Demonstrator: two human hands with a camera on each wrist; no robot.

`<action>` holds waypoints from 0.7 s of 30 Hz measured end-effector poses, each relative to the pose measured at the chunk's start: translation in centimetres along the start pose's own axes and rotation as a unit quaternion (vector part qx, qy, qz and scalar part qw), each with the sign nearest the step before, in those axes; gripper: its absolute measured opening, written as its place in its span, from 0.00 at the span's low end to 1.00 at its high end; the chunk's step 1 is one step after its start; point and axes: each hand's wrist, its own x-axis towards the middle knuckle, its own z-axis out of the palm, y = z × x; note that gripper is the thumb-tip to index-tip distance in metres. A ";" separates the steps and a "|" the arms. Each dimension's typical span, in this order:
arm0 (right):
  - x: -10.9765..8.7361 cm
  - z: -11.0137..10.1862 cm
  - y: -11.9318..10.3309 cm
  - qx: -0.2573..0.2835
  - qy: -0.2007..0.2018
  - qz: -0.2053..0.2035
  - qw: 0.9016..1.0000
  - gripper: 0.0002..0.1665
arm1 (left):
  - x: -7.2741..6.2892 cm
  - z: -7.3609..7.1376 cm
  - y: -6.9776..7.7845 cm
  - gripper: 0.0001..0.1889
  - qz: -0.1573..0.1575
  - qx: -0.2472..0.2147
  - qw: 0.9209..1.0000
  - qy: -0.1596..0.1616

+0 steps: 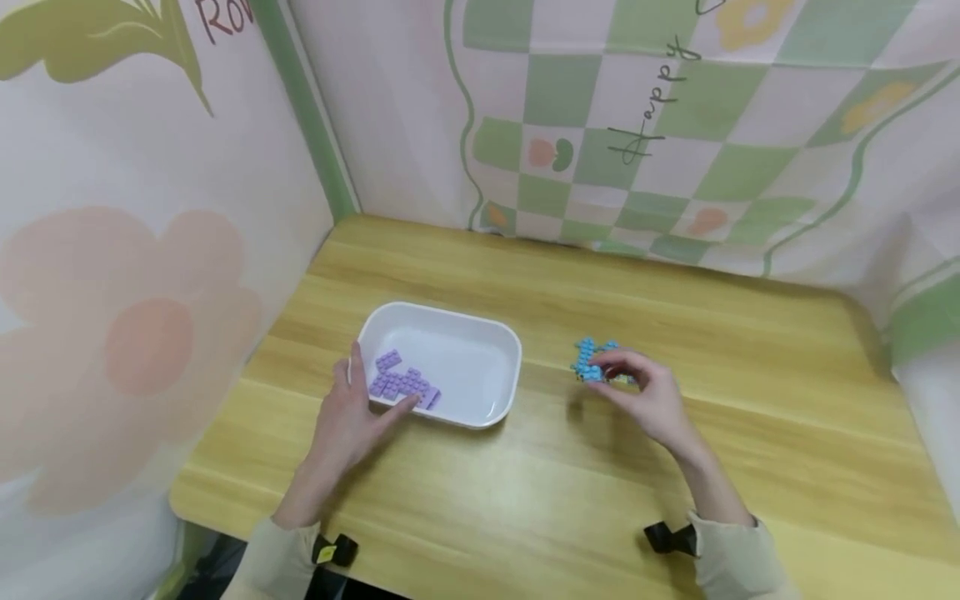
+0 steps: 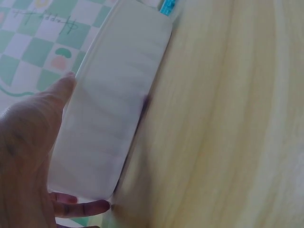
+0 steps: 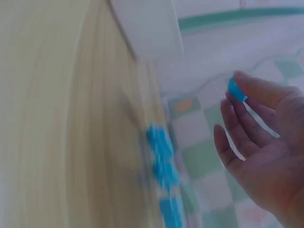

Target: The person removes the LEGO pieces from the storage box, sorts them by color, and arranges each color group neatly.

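A white plastic tray (image 1: 480, 333) stands on the wooden table with several purple building bricks (image 1: 405, 383) inside, toward its left end. My left hand (image 1: 348, 425) holds the tray's near left corner, thumb at the near rim and fingers along the left end; the left wrist view shows this hand (image 2: 33, 137) around the tray wall (image 2: 104, 104). Between thumb and fingertips, my right hand (image 1: 648, 400) pinches a small blue building brick (image 3: 236, 90), raised above the table. Just beyond that hand, several blue building bricks (image 1: 585, 354) lie in a cluster, partly hidden by the fingers.
The wooden table (image 1: 525, 500) reaches back to a cloth (image 1: 562, 92) with green and white checks. Another patterned cloth (image 1: 150, 292) hangs along the left side. The blue bricks lie to the right of the tray, with bare wood between.
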 end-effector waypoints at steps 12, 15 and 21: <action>-2.7 -7.3 3.1 -0.024 0.070 0.084 0.994 0.21 | 0.3 -0.4 0.5 0.71 -0.008 -0.011 1.000 -0.006; -3.2 -8.7 3.8 -0.049 0.063 0.115 0.990 0.21 | 0.1 -0.4 0.4 0.72 -0.011 -0.011 1.000 -0.009; -4.3 -10.7 4.7 -0.120 0.038 0.185 0.975 0.23 | -0.2 -0.4 0.4 0.72 -0.014 -0.008 1.000 -0.019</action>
